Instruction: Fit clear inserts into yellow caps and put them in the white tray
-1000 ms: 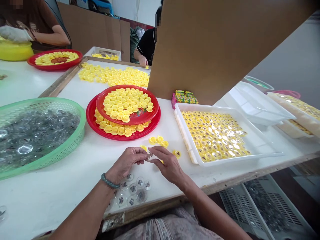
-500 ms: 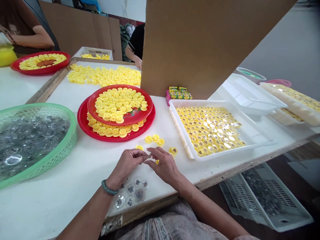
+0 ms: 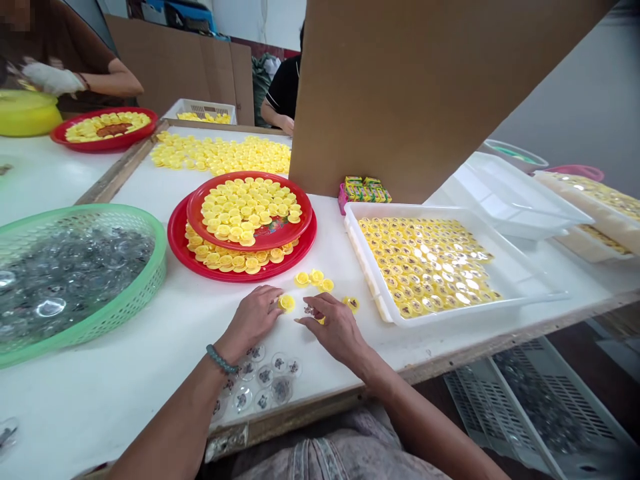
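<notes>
My left hand (image 3: 254, 321), with a beaded bracelet at the wrist, pinches the left edge of a small round yellow cup (image 3: 287, 303) just above the white table. Facing it, my right hand (image 3: 334, 328) holds a small clear piece with a dark print (image 3: 309, 309) between thumb and fingers. Another yellow piece is partly hidden under the right fingers. Three loose yellow cups lie beyond my hands, and a yellow piece with a dark print (image 3: 352, 304) sits to the right. Clear round domes with dark prints (image 3: 265, 375) are spread below my left hand.
Stacked red trays (image 3: 180, 261) hold yellow cups. At the left stands a green basket (image 3: 161, 267) of clear domes. A white tray (image 3: 520, 270) holds rows of finished-looking yellow pieces. A cardboard panel (image 3: 390, 93) rises behind. Two other people sit across; one wears a white glove (image 3: 53, 78).
My hands have drawn apart from where they met. The yellow cup now shows at my left fingertips, the printed clear piece at my right. The view has shifted slightly left.
</notes>
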Available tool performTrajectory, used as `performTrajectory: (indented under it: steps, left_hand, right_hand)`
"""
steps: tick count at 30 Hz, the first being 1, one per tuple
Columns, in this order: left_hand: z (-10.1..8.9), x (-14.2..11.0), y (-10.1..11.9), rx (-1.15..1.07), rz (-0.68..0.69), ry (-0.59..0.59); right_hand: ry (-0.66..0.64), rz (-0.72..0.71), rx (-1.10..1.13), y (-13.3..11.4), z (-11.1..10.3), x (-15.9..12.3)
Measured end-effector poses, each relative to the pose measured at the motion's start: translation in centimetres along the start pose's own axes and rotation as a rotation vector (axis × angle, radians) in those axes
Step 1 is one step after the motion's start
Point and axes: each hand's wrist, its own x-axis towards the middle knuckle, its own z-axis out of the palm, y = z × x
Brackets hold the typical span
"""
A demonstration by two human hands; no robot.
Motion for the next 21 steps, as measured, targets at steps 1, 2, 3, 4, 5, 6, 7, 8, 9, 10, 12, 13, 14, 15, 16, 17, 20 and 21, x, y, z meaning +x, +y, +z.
performTrajectory:
  steps: [1,2,3,4,5,6,7,8,9,10,12,13,14,15,16,17,20,21]
  left_hand:
    - [0.3,0.0,0.0,-0.013,-0.011,-0.001]
    - [0.5,0.0,0.0,-0.031,-0.021,0.003]
    - [0.7,0.0,0.0,-0.053,-0.029,0.010]
    - [0.9,0.0,-0.1,-0.078,-0.036,0.018]
    - [1.1,0.1,-0.2,-0.106,-0.043,0.024]
    - [1.1,0.1,-0.3,-0.136,-0.048,0.028]
    - [1.2,0.2,-0.5,-0.166,-0.050,0.031]
    - [1.2,0.3,-0.6,-0.194,-0.048,0.031]
    - [1.2,0.4,-0.8,-0.216,-0.041,0.033]
    - [1.2,0.5,-1.0,-0.232,-0.033,0.036]
    - [1.2,0.6,-1.2,-0.250,-0.020,0.045]
    - [1.3,0.7,-1.3,-0.257,-0.016,0.047]
    - [1.3,0.8,-1.4,-0.263,-0.017,0.048]
    - [1.4,0.8,-1.4,-0.270,-0.022,0.050]
    - [1.5,0.8,-1.4,-0.277,-0.028,0.053]
    - [1.6,0.9,-1.4,-0.283,-0.036,0.059]
    - [1.5,0.9,-1.1,-0.298,-0.065,0.071]
    - [1.4,0.9,-1.0,-0.303,-0.086,0.069]
  right_hand:
    - [-0.017,-0.008,-0.027,0.0,0.1,0.5]
    - [-0.038,-0.020,-0.056,0.0,0.2,1.1]
    - [-0.063,-0.038,-0.084,0.0,0.3,1.7]
    - [-0.092,-0.062,-0.110,-0.1,0.5,2.3]
    - [-0.120,-0.089,-0.132,-0.1,0.7,2.9]
    - [-0.148,-0.118,-0.149,-0.1,0.9,3.4]
    - [-0.170,-0.144,-0.162,0.0,1.1,3.8]
    - [-0.190,-0.165,-0.170,0.0,1.3,4.2]
    - [-0.206,-0.180,-0.178,0.0,1.4,4.5]
    - [-0.220,-0.192,-0.183,0.1,1.6,4.7]
    - [-0.248,-0.207,-0.198,0.2,1.7,5.0]
    - [-0.264,-0.212,-0.207,0.2,1.7,5.1]
    - [-0.280,-0.217,-0.219,0.2,1.7,5.2]
    - [-0.298,-0.222,-0.236,0.2,1.7,5.3]
    - [-0.319,-0.228,-0.260,0.1,1.6,5.5]
    - [-0.341,-0.233,-0.291,0.0,1.6,5.6]
    - [-0.427,-0.236,-0.383,-0.6,1.3,6.3]
    - [-0.451,-0.235,-0.399,-0.7,1.2,6.5]
